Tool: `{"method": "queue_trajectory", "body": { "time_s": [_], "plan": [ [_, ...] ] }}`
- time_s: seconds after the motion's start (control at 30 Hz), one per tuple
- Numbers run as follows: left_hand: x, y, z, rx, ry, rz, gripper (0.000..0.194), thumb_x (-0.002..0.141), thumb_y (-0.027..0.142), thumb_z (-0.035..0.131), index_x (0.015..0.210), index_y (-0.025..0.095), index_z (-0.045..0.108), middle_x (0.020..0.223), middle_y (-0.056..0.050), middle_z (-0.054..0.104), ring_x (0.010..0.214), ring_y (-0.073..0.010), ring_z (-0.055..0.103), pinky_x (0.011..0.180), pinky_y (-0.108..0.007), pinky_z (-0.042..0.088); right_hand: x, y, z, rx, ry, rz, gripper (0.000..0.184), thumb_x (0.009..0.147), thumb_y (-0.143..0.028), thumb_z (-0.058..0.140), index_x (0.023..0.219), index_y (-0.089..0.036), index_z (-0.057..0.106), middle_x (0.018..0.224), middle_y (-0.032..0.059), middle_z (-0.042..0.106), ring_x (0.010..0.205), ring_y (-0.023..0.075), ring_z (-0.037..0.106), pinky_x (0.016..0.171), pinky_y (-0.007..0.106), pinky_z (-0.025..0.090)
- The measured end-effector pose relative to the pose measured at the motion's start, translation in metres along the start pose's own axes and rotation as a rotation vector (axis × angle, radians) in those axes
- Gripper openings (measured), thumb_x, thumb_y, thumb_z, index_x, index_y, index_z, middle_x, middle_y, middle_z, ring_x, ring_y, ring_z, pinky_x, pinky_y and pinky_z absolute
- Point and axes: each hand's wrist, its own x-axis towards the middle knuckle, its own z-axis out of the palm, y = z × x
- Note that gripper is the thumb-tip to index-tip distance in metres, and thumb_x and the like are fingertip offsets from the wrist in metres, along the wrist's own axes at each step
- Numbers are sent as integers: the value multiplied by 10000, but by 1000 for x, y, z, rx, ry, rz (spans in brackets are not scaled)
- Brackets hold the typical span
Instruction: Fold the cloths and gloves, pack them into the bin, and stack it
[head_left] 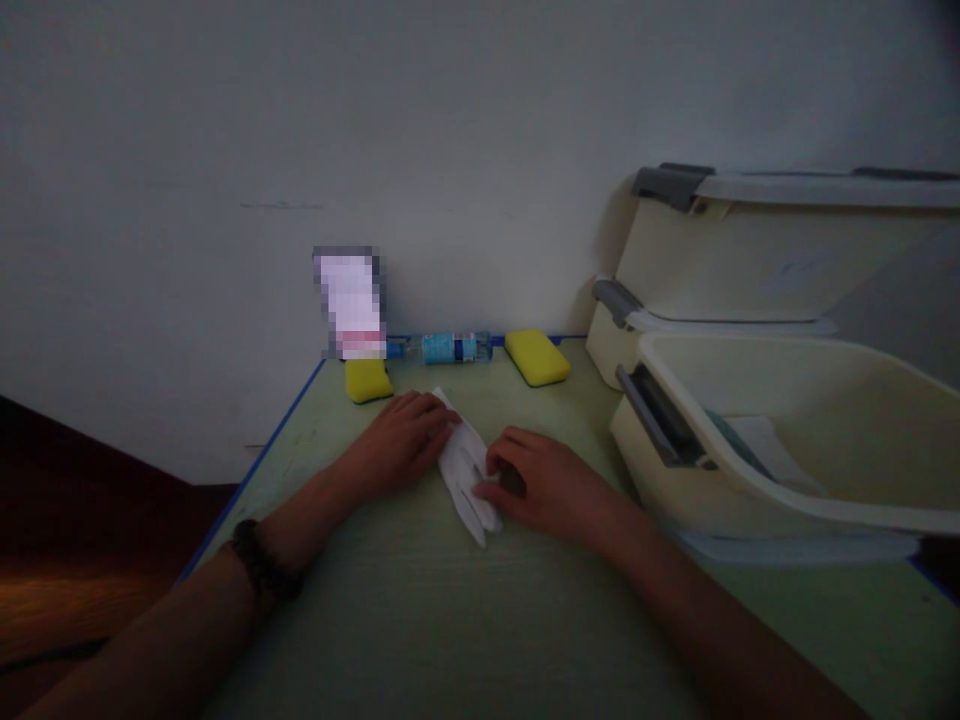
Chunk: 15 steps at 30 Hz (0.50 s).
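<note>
A white glove (463, 465) lies on the table in the middle of the head view, its fingers pointing toward me and slightly right. My left hand (405, 432) rests at the glove's far left side, with its fingers together over the edge near the cuff. On the right side, my right hand (544, 480) bends its thumb and index finger toward each other at the glove's fingers in a pinch. The fingertips of both hands touch the fabric, and part of the glove's cuff is hidden under my left fingers.
A yellow sponge (537, 357), a second yellow sponge (367, 381) and a lying plastic bottle (450, 348) line the back of the table (420, 620). A blurred phone (351, 300) leans at the wall. On the right, an open cream bin (697, 490) holds cloth items, with lidded boxes (720, 260) behind it.
</note>
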Motion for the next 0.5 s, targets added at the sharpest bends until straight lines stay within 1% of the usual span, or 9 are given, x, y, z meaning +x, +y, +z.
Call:
{"method": "queue_trajectory", "body": {
  "time_s": [0.03, 0.1, 0.17, 0.23, 0.3, 0.37, 0.43, 0.5],
  "plan": [
    [0, -1, 1, 26, 12, -13, 312, 876, 249, 329, 1093, 172, 540, 1073, -96, 547, 1010, -217, 474, 895, -392, 367, -1, 0, 0, 3, -3, 4, 208, 791, -368, 519, 841, -172, 566, 824, 33, 548, 750, 142, 502, 676, 267, 381],
    [0, -3, 5, 65, 21, -21, 327, 869, 232, 337, 1141, 188, 513, 1173, -95, 500, 1086, -227, 432, 931, -406, 339, -2, 2, -2, 3, -11, 11, 195, 779, -363, 535, 841, -182, 571, 831, 36, 544, 766, 148, 497, 686, 272, 379],
    [-1, -7, 10, 80, -2, -8, 369, 881, 236, 313, 1227, 204, 435, 1305, -74, 410, 1198, -225, 339, 987, -407, 284, -3, 4, -4, 4, -11, 10, 162, 790, -333, 523, 838, -190, 583, 832, 37, 540, 775, 148, 495, 701, 277, 382],
    [-3, -10, 13, 85, -49, 8, 414, 894, 254, 280, 1302, 208, 328, 1381, -51, 324, 1274, -214, 233, 1026, -407, 227, -3, 6, -5, 0, 22, 4, 169, 809, -317, 495, 827, -184, 598, 839, 44, 541, 783, 150, 496, 721, 288, 388],
    [-4, -12, 13, 78, -98, 25, 441, 901, 261, 258, 1340, 218, 244, 1412, -26, 272, 1307, -199, 158, 1048, -408, 183, -2, 6, -5, -8, 73, -36, 188, 826, -292, 469, 800, -170, 610, 881, 56, 555, 827, 158, 496, 765, 302, 385],
    [-5, -10, 11, 52, -139, 62, 444, 903, 245, 253, 1345, 234, 221, 1420, 1, 253, 1318, -178, 121, 1064, -401, 149, 0, 5, -3, -8, 99, -113, 191, 831, -261, 461, 781, -161, 616, 912, 55, 579, 873, 163, 496, 818, 313, 370],
    [-7, -8, 9, 11, -171, 111, 440, 901, 219, 255, 1340, 234, 230, 1415, 14, 264, 1319, -154, 110, 1074, -377, 135, 1, 3, -1, 6, 82, -182, 181, 832, -241, 460, 782, -161, 614, 872, 40, 606, 857, 156, 511, 835, 315, 364],
    [-7, -5, 8, -26, -140, 115, 436, 902, 215, 250, 1338, 205, 235, 1407, -10, 285, 1314, -143, 136, 1074, -353, 154, 2, 2, 0, 25, 65, -190, 174, 833, -243, 459, 785, -161, 606, 785, 26, 615, 785, 145, 529, 802, 312, 382]
  ]
}}
